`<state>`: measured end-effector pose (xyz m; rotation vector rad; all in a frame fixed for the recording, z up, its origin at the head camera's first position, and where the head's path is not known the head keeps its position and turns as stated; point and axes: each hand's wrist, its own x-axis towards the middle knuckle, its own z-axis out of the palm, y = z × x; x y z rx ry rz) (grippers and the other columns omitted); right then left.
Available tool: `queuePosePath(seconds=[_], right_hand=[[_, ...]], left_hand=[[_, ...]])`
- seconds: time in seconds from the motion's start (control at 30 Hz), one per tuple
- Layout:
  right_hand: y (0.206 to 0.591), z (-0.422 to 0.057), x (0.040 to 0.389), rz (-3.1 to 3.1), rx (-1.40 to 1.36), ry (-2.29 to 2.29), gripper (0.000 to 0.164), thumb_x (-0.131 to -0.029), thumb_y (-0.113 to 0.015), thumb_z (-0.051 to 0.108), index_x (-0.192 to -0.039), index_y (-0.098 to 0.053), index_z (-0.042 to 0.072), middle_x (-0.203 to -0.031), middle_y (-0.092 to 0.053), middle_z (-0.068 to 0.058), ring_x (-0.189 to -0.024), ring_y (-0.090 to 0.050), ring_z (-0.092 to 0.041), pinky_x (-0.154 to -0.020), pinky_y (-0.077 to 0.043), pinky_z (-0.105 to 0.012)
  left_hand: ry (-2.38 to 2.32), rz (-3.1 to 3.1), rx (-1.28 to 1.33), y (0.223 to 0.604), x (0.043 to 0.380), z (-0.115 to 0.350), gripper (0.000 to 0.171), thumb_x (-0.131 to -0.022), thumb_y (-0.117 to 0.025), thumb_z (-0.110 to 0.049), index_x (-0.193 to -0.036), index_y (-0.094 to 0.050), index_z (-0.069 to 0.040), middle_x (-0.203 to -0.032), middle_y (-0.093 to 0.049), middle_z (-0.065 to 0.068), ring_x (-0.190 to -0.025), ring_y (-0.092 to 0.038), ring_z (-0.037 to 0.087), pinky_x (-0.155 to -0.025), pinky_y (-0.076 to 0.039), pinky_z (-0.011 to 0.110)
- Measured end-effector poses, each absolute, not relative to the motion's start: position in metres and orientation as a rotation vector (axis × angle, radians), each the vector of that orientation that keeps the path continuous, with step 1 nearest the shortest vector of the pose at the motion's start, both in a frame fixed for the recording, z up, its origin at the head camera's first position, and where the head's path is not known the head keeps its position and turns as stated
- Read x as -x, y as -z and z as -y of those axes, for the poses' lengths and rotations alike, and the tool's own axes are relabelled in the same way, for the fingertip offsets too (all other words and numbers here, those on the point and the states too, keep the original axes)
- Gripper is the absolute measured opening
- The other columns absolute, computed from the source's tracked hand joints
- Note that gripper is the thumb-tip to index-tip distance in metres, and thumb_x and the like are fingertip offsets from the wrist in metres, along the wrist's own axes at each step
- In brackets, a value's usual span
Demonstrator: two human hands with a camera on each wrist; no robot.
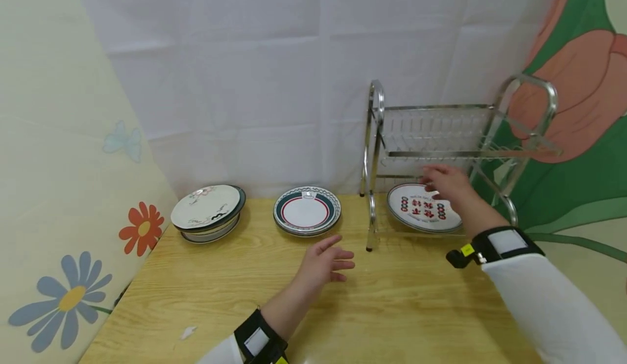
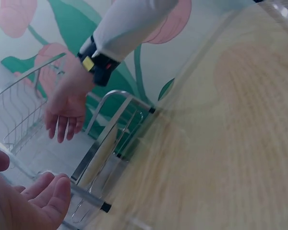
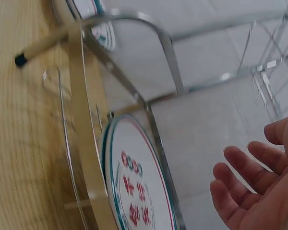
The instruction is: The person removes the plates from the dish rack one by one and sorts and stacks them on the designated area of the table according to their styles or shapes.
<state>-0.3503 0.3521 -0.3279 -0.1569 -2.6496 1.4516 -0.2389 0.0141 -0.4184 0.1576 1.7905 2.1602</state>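
My right hand [image 1: 447,183] hovers in front of the metal dish rack [image 1: 437,154], its fingers loose and holding nothing. Below it, a white plate with red characters [image 1: 423,211] lies on the rack's lower level; the right wrist view shows a second plate edge under this plate [image 3: 129,167]. Over the table, my left hand [image 1: 327,263] has its fingers spread with nothing in them. Nearest to that hand is a stack of plates [image 1: 307,211], the top one with a green band and red ring.
At the left stands another stack of dishes [image 1: 208,209], topped by a white plate with dark writing. The rack's upper level [image 1: 436,130] has wire slots. A small white scrap [image 1: 188,332] lies on the wooden table [image 1: 392,309]. A white sheet [image 1: 245,70] hangs behind.
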Motion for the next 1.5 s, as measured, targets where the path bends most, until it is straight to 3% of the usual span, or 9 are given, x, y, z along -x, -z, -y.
queuePosePath(seconds=[0.17, 0.27, 0.33, 0.43, 0.67, 0.97, 1.33, 1.5], right_hand=[[0.334, -0.382, 0.364, 2.622, 0.334, -1.282, 0.062, -0.109, -0.036, 0.045, -0.156, -0.042, 0.005, -0.146, -0.053, -0.026, -0.117, -0.057, -0.034, -0.08, -0.052, -0.037], [0.336, -0.394, 0.367, 2.626, 0.442, -1.222, 0.061, -0.109, -0.035, 0.043, -0.157, -0.039, 0.006, -0.155, -0.044, -0.028, -0.134, -0.049, -0.044, -0.096, -0.051, -0.051], [0.337, -0.401, 0.368, 2.658, 0.482, -1.183, 0.064, -0.108, -0.033, 0.044, -0.159, -0.034, 0.005, -0.16, -0.036, -0.03, -0.143, -0.039, -0.049, -0.108, -0.043, -0.06], [0.34, -0.41, 0.367, 2.71, 0.49, -1.109, 0.069, -0.108, -0.031, 0.045, -0.16, -0.029, 0.0, -0.161, -0.031, -0.034, -0.146, -0.033, -0.053, -0.115, -0.035, -0.065], [0.358, -0.425, 0.372, 2.858, 0.466, -0.744, 0.064, -0.106, -0.037, 0.034, -0.152, -0.034, -0.011, -0.152, -0.032, -0.042, -0.138, -0.034, -0.059, -0.113, -0.034, -0.067], [0.377, -0.432, 0.37, 2.95, 0.517, -0.527, 0.056, -0.105, -0.042, 0.027, -0.14, -0.043, -0.016, -0.141, -0.042, -0.044, -0.129, -0.042, -0.06, -0.109, -0.04, -0.065], [0.386, -0.425, 0.366, 3.015, 0.588, -0.59, 0.046, -0.103, -0.043, 0.022, -0.127, -0.056, -0.015, -0.122, -0.057, -0.036, -0.101, -0.058, -0.042, -0.082, -0.051, -0.049], [0.39, -0.426, 0.364, 3.016, 0.594, -0.637, 0.047, -0.105, -0.043, 0.021, -0.13, -0.052, -0.018, -0.124, -0.055, -0.037, -0.102, -0.058, -0.043, -0.08, -0.052, -0.047]], left_hand=[[-2.13, -1.691, -0.198, 0.419, 0.226, -0.023, 0.05, -0.106, -0.047, -0.019, -0.154, -0.045, -0.007, -0.131, -0.069, 0.024, -0.109, -0.075, 0.029, -0.082, -0.063, 0.038], [-2.127, -1.614, -0.222, 0.419, 0.217, -0.028, 0.05, -0.106, -0.046, -0.02, -0.154, -0.044, -0.006, -0.132, -0.069, 0.023, -0.113, -0.073, 0.03, -0.085, -0.063, 0.039], [-2.121, -1.568, -0.232, 0.419, 0.21, -0.031, 0.051, -0.106, -0.046, -0.02, -0.155, -0.044, -0.005, -0.132, -0.069, 0.023, -0.114, -0.073, 0.03, -0.084, -0.063, 0.039], [-2.113, -1.517, -0.229, 0.417, 0.202, -0.036, 0.052, -0.105, -0.047, -0.021, -0.154, -0.044, -0.005, -0.13, -0.07, 0.021, -0.112, -0.074, 0.029, -0.083, -0.063, 0.038], [-2.105, -1.452, -0.195, 0.415, 0.193, -0.04, 0.048, -0.107, -0.045, -0.024, -0.152, -0.048, -0.008, -0.126, -0.073, 0.016, -0.111, -0.074, 0.027, -0.087, -0.063, 0.04], [-2.105, -1.414, -0.136, 0.418, 0.196, -0.037, 0.046, -0.108, -0.043, -0.025, -0.152, -0.048, -0.01, -0.125, -0.074, 0.013, -0.112, -0.074, 0.025, -0.089, -0.062, 0.041], [-2.124, -1.432, -0.148, 0.419, 0.197, -0.036, 0.049, -0.108, -0.042, -0.025, -0.154, -0.045, -0.009, -0.13, -0.071, 0.018, -0.112, -0.074, 0.025, -0.091, -0.061, 0.042], [-2.148, -1.442, -0.171, 0.421, 0.198, -0.036, 0.051, -0.108, -0.042, -0.026, -0.156, -0.042, -0.008, -0.13, -0.071, 0.018, -0.114, -0.073, 0.029, -0.089, -0.062, 0.043]])
